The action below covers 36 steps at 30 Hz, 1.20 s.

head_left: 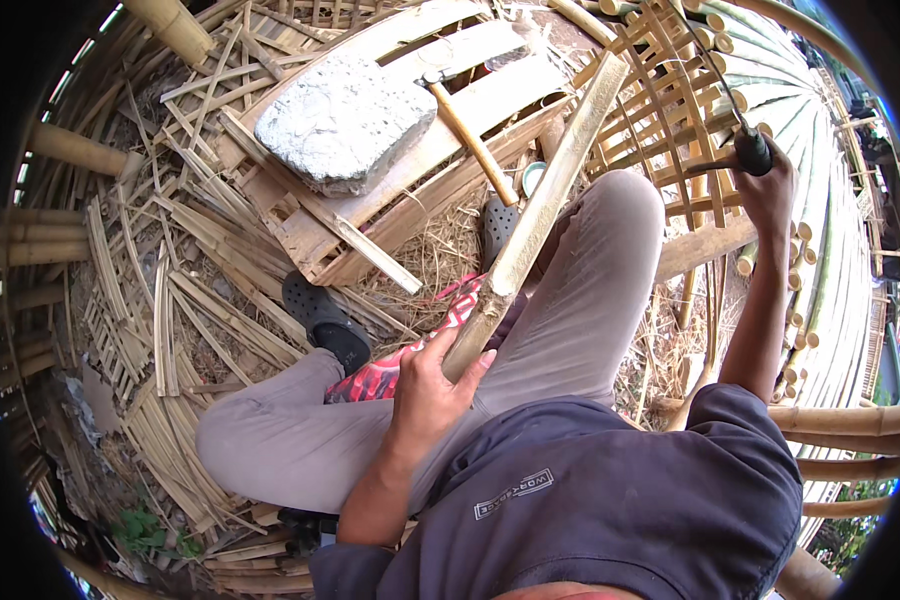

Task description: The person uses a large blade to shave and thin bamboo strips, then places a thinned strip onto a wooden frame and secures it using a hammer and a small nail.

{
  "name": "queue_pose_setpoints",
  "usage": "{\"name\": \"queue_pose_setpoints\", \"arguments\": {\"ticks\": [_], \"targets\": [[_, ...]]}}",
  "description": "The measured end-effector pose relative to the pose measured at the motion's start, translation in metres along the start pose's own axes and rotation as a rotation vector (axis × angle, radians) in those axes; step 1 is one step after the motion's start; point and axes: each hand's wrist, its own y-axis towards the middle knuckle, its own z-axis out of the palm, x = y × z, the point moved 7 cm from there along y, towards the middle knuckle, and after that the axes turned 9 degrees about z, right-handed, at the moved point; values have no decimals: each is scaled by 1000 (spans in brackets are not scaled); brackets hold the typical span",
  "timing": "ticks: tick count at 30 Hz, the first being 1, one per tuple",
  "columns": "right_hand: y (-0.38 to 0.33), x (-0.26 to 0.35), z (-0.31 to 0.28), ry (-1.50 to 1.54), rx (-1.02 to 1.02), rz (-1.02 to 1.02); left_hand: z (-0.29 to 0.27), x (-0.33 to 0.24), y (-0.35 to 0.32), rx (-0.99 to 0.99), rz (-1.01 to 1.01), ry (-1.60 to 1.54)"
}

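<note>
My left hand (432, 377) grips the near end of a long split bamboo piece (545, 195), which slants up and away across my lap to the upper right. My right hand (765, 185) is raised at the right and closed around the dark handle of a tool (752, 150); its thin blade or cord runs up toward the top of the picture, and I cannot tell which it is. I sit with grey trousers (580, 300) and dark clogs (325, 320) among bamboo strips.
A wooden pallet (440, 160) lies ahead, bearing a flat grey stone (342, 118) and a hammer with a wooden handle (470, 140). A woven bamboo lattice frame (670, 110) stands at the upper right. Loose bamboo strips and poles (180, 300) cover the ground at left.
</note>
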Motion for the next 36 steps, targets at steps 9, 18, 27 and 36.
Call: {"name": "queue_pose_setpoints", "arguments": {"ticks": [9,18,27,36], "targets": [[-54,81,55,83,205,-171,-4,14,-6,-20,-55,-46],[-69,89,77,-1,251,-156,-14,-9,-6,-84,48,89],[-56,95,69,-107,58,-297,-22,-22,-8,-83,77,108],[-31,75,59,-99,-31,-300,-17,-24,-10,35,79,39]]}}
